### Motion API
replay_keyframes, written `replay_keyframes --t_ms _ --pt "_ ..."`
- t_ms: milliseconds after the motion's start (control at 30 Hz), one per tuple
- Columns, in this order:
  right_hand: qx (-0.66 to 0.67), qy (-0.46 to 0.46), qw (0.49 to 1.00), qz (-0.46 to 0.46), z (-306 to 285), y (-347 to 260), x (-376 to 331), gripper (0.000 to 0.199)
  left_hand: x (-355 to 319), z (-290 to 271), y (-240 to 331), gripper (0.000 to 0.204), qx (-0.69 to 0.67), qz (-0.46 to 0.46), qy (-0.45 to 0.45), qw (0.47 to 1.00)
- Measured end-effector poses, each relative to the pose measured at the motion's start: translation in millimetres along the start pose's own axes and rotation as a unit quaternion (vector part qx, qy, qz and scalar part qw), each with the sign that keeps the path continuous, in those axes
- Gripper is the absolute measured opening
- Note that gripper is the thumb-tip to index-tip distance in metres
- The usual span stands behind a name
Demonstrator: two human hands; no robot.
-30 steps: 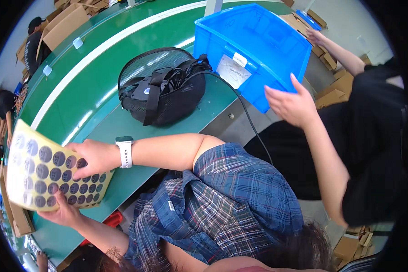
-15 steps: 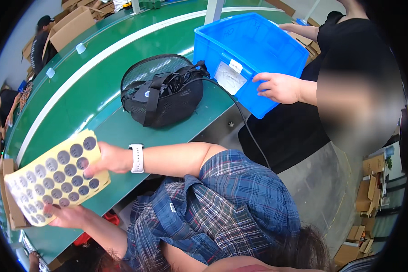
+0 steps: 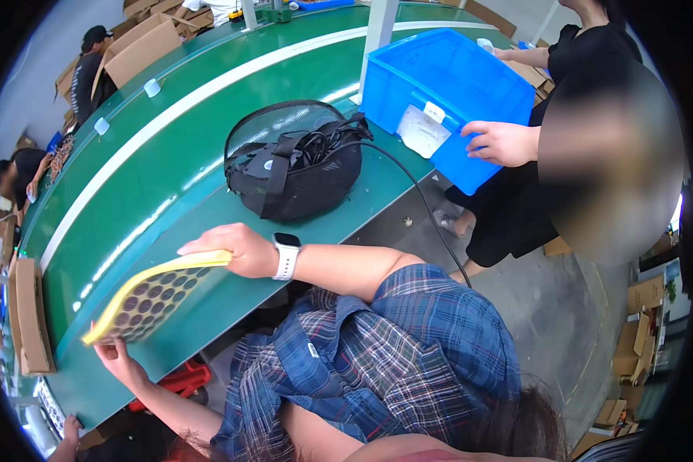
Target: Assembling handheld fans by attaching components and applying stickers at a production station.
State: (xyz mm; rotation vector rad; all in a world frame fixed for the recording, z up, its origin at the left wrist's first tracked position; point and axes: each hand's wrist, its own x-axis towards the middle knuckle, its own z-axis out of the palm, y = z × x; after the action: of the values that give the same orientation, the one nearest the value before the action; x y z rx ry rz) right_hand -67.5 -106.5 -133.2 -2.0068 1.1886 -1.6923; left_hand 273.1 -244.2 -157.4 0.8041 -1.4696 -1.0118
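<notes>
A stack of yellow-edged sticker sheets (image 3: 155, 305) with rows of round dark stickers is held above the green table, bowed and tilted so its long yellow edge faces up. My right hand (image 3: 243, 250), with a white-strapped watch on the wrist, grips the upper right end, fingers over the top. At the lower left end, my left hand (image 3: 122, 365) holds the corner; the sheets partly hide its fingers. Beyond my right hand, a black mesh bag (image 3: 304, 189) with straps and cables sits on the table.
A co-worker in black holds a blue plastic bin (image 3: 481, 165) at the table's right end. A black cable (image 3: 416, 181) runs from the bag over the table edge. Cardboard (image 3: 32, 316) stands at the left, and a red object (image 3: 185, 383) is below the table edge.
The sticker sheets have turned from nearly face-on to steeply tilted and bowed. My right hand has rolled over with its back upward. The view has shifted slightly.
</notes>
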Motion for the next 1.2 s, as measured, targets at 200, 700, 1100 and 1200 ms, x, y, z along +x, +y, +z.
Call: replay_keyframes --t_ms 200,700,1100,1200 --pt "0.085 0.062 0.987 0.120 22 29 -23 0.038 -4 -1 -51 0.042 0.018 -0.052 0.004 0.998" --pt "0.107 0.015 0.952 0.286 28 52 -14 0.034 -2 41 -46 0.068 0.058 0.000 0.057 0.997" --pt "0.067 0.055 0.974 0.210 29 43 -19 0.029 -7 48 -40 0.068 0.084 0.019 0.087 0.993" --pt "0.087 0.055 0.970 0.218 31 49 -20 0.029 -5 47 -43 0.067 0.076 0.023 0.075 0.994"
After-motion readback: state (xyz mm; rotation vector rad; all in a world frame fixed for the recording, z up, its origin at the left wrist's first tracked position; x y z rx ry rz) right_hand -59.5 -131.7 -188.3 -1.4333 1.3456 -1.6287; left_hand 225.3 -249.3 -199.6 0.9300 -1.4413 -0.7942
